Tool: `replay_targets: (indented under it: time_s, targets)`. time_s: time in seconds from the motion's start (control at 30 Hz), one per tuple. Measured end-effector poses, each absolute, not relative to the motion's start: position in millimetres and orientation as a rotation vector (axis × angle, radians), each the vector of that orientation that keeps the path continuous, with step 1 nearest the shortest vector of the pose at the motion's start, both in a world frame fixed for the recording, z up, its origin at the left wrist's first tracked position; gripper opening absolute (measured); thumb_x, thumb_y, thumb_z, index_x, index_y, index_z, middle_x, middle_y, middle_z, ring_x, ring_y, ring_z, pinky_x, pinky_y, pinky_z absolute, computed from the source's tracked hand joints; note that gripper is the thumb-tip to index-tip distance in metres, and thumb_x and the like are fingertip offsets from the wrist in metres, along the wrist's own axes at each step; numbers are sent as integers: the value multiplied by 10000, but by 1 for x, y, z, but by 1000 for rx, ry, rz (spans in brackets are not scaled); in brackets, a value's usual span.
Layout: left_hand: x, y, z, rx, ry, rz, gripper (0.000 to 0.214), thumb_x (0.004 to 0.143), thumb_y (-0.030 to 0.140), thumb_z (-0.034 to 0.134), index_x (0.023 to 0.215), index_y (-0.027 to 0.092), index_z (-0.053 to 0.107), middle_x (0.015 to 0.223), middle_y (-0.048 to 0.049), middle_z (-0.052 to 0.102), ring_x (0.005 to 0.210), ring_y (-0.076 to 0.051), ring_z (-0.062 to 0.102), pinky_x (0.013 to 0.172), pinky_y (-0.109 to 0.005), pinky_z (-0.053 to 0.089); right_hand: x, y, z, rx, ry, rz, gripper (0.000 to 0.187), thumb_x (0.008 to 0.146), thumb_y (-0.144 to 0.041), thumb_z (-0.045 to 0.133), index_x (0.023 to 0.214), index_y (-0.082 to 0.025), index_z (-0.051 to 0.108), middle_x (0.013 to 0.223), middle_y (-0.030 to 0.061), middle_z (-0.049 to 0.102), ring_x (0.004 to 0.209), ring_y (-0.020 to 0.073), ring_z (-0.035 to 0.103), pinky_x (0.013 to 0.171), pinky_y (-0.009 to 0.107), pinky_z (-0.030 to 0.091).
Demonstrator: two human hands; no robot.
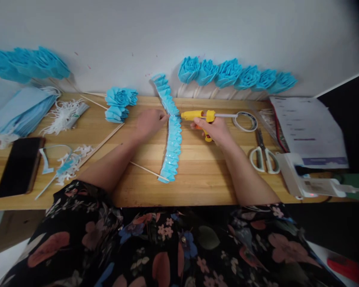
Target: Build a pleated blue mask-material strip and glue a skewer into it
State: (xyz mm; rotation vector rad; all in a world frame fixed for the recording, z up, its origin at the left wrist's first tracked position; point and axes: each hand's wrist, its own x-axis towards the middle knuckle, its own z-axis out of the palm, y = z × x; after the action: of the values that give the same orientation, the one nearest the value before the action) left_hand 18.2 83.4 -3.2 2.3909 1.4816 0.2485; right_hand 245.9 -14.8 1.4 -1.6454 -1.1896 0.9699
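A long pleated strip of blue fabric-like material (174, 139) lies across the middle of the table, bent near its centre, with shiny marks along its left edge. My left hand (151, 124) is closed, its fingertips pinching that edge at the bend. In my right hand (217, 129) is a yellow glue gun (194, 115), its nozzle pointing left, close to the strip's right side. A clear glue stick (225, 115) sticks out of its back. One thin wooden stick (149, 172) has its end on the strip's near end.
Blue flowers on sticks (227, 73) lean at the wall, more at left (26, 63). Left are face masks (24, 109), white cords (64, 113), a phone (19, 167). Right are a tape roll (245, 121), scissors (263, 153), a white power strip (299, 179).
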Motion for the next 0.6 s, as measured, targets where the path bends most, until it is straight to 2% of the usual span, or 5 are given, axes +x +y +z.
replay_targets:
  time_s: [0.27,0.5,0.6]
  targets:
    - [26,79,-5,2413,1609,169,428,1028,497,525,970,174,800,990,-130,793,891,-280,686,679,-342,323,238,-9,-7,-1633,-1291,1008,338,866,-463,773,1025,-165,794,944,95,828,814,190,749,501,215,463]
    - [26,81,-6,2452,1610,132,408,1028,483,541,1036,171,805,1001,-119,791,888,-262,671,676,-332,313,234,-4,-10,-1606,-1421,916,291,875,-454,752,905,-165,783,902,80,814,831,203,736,620,258,519]
    - [27,82,-3,2450,1616,91,404,1029,486,549,1020,171,802,978,-101,783,868,-242,659,672,-320,298,237,-3,-8,-1620,-1402,906,284,872,-442,767,864,-158,773,834,73,799,776,193,725,599,250,504]
